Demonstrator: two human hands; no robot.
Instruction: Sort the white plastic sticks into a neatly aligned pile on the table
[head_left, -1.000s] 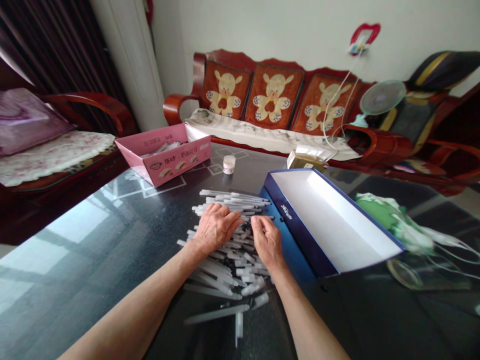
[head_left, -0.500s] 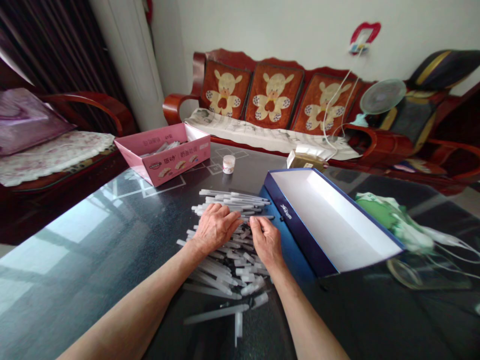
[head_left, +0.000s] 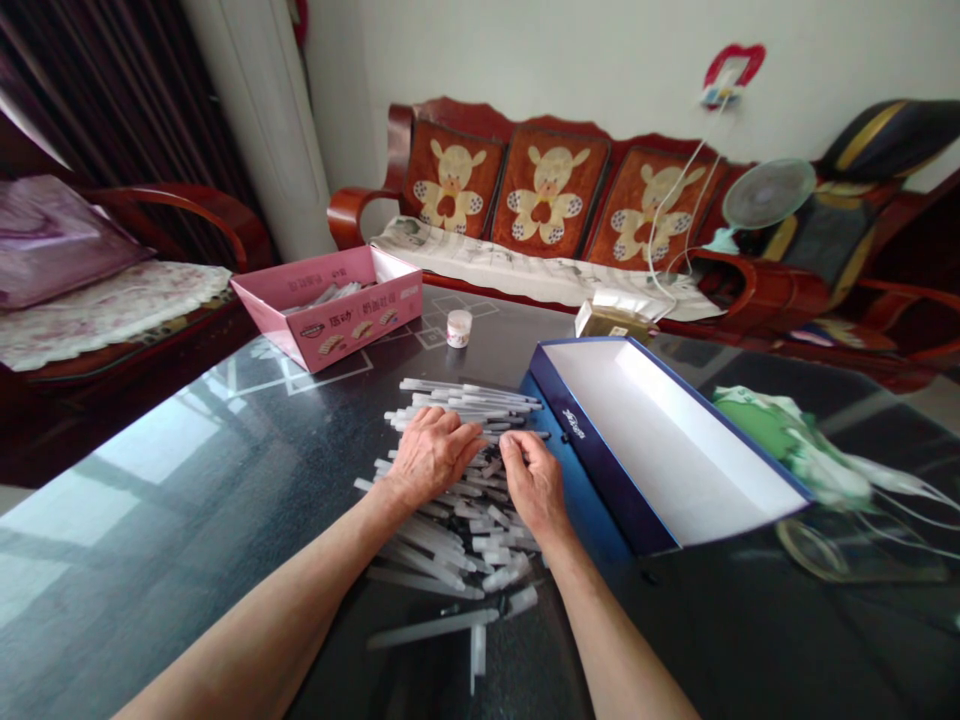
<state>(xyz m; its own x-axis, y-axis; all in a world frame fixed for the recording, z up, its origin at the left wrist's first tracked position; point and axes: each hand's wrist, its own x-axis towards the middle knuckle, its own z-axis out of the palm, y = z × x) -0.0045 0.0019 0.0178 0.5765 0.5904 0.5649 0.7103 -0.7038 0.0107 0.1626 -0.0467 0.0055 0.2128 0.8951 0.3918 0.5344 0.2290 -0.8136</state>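
A pile of translucent white pen barrels (head_left: 431, 545) and short pen caps (head_left: 510, 572) is spread over the dark table. My left hand (head_left: 435, 452) lies over the middle of the pile, palm down, with its fingers bent and drawn together; what is under the fingertips is hidden. Close to its right, my right hand (head_left: 534, 475) is closed, thumb pressed against the curled index finger. Anything in that pinch is too small to make out. Just beyond both hands, several whole-looking pens (head_left: 480, 400) lie side by side, roughly parallel.
A blue box (head_left: 660, 440) with a white inside stands right of the pile. At the far left, a pink box (head_left: 360, 325) contains pen-like pieces. A small white jar (head_left: 459, 328), a tissue box (head_left: 615, 318) and a green-and-white plastic bag (head_left: 780, 440) also rest on the table (head_left: 187, 480).
The view has shifted very slightly. Both hands stay in nearly the same place and pose, and the pens and boxes have not moved.
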